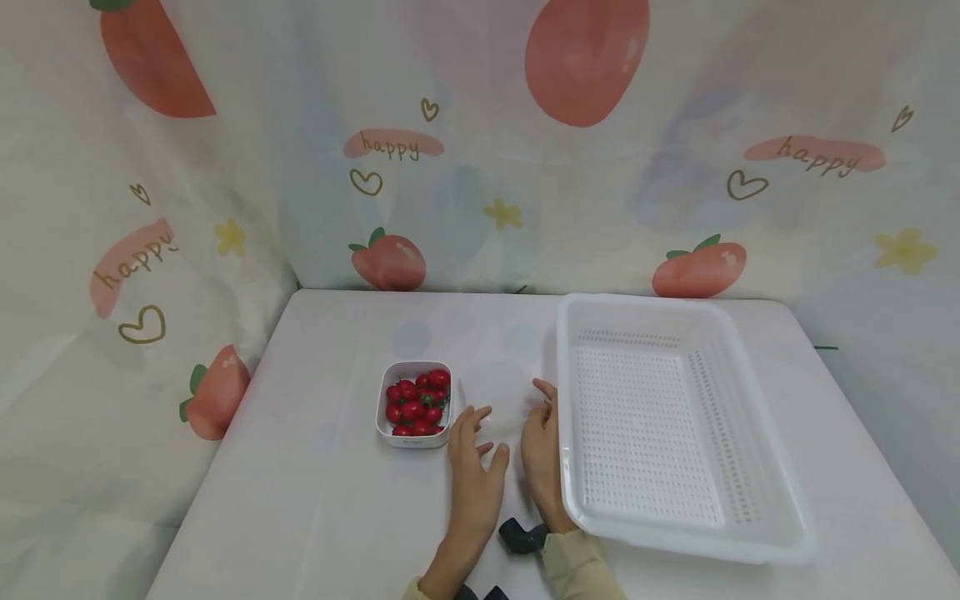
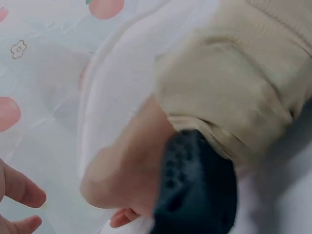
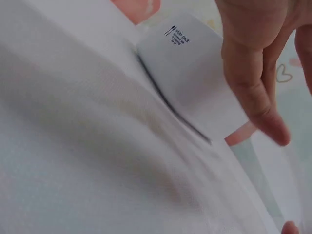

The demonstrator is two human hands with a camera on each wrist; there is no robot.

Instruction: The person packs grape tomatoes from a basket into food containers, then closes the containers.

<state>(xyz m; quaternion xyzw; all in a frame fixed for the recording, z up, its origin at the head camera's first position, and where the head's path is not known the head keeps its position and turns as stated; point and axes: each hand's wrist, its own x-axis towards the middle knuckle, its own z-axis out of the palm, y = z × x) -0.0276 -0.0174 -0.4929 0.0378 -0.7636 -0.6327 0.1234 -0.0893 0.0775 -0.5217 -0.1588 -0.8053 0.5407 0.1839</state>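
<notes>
In the head view my left hand (image 1: 474, 483) is over the table just right of a small white box (image 1: 411, 442) filled with red cherry tomatoes (image 1: 413, 409). Its fingers are relaxed and spread, holding nothing; the right wrist view shows this hand (image 3: 256, 73) in front of the box's printed side (image 3: 187, 73). My right hand (image 1: 540, 450) is beside the left wall of a large white perforated basket (image 1: 567, 417), whose rim covers part of it. The right fingers look loosely bent, with no object visible in them. In the left wrist view the right hand (image 2: 105, 183) appears blurred.
The basket takes up the right part of the white table (image 1: 337, 500). A printed curtain (image 1: 465, 208) with fruit and "happy" words encloses the back and left side. Each wrist wears a black camera, the right one (image 1: 521, 537) showing between the forearms.
</notes>
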